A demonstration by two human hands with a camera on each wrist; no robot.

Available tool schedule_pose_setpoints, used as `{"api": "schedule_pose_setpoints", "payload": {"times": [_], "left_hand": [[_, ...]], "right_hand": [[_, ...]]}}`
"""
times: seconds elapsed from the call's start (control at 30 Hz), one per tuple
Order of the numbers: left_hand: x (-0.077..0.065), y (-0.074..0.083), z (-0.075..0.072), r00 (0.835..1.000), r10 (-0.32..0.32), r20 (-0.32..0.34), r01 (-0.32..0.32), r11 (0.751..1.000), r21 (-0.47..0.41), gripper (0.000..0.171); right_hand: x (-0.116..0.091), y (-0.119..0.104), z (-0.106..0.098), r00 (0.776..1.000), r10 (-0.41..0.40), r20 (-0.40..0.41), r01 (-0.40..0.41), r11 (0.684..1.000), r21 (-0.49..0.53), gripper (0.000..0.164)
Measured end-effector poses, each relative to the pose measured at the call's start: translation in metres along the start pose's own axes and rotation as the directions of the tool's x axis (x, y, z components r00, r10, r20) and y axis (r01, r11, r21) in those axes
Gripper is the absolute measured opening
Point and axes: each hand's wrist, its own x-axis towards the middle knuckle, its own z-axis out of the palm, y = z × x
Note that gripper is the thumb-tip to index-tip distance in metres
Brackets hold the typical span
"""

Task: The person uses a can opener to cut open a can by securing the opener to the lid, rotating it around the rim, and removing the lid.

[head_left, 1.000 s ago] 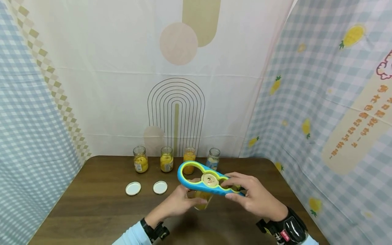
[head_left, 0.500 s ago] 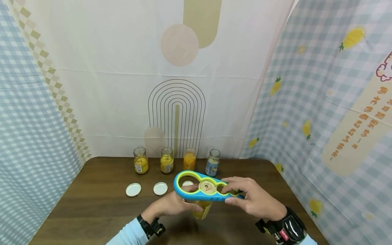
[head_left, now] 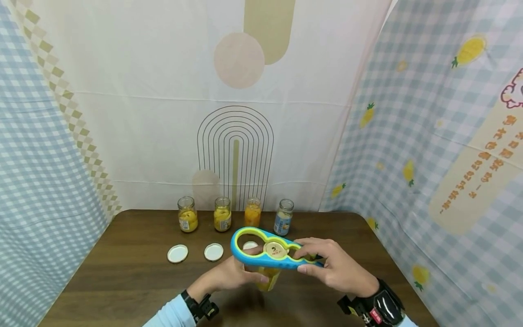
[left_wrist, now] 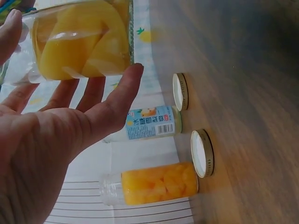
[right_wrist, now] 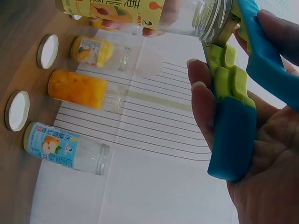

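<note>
My left hand [head_left: 230, 276] grips a glass jar [left_wrist: 79, 42] of yellow peach pieces from the side, holding it above the table, slightly tilted. The jar's gold lid [head_left: 275, 250] sits within an opening of a blue and green jar opener [head_left: 261, 260]. The opener's handle end [right_wrist: 233, 140] is held by my right hand [head_left: 335, 265], with the thumb on one side and fingers on the other. A yellow label [right_wrist: 126, 11] with a peach picture faces the right wrist camera. The opener hides most of the jar's top in the head view.
Several open jars line the table's back edge, including a yellow-fruit jar [head_left: 188, 218], an orange-fruit jar [head_left: 252, 214] and a blue-labelled jar [head_left: 283, 220]. Loose lids lie in front, among them a left lid [head_left: 177, 254] and a middle lid [head_left: 214, 252]. Patterned cloths [head_left: 155, 113] hang behind and beside the brown table [head_left: 122, 286].
Both the jar and the opener have come nearer the person and slightly left, with my left hand. A lid behind the opener now shows through its large ring. My right hand has barely shifted.
</note>
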Motion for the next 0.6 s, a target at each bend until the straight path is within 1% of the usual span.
{"api": "schedule_pose_setpoints", "payload": {"times": [0.1,0.23,0.27,0.4,0.5,0.6], "left_hand": [[-0.001,-0.002,0.000,1.000,-0.013,-0.021,0.013,1.000,-0.006,0.054],[-0.004,-0.004,-0.003,0.998,-0.043,-0.040,0.042,0.999,-0.004,0.053],[-0.005,-0.004,-0.004,0.998,-0.048,-0.050,0.048,0.999,-0.001,0.054],[-0.009,-0.004,-0.004,0.991,-0.061,-0.118,0.062,0.998,0.003,0.058],[-0.012,-0.003,-0.004,0.983,-0.056,-0.175,0.060,0.998,0.014,0.056],[-0.014,-0.001,-0.003,0.977,-0.049,-0.209,0.052,0.999,0.010,0.052]], "right_hand": [[0.000,0.001,0.001,0.999,0.019,-0.034,-0.019,1.000,-0.013,0.013],[-0.003,0.005,0.002,0.993,0.041,-0.111,-0.048,0.997,-0.056,0.018],[-0.005,0.007,0.002,0.990,0.045,-0.131,-0.054,0.996,-0.065,0.020],[-0.010,0.017,0.002,0.976,0.075,-0.204,-0.094,0.992,-0.087,0.022],[-0.014,0.023,0.001,0.960,0.094,-0.262,-0.123,0.988,-0.096,0.022],[-0.018,0.028,0.000,0.945,0.102,-0.312,-0.138,0.985,-0.098,0.023]]}}
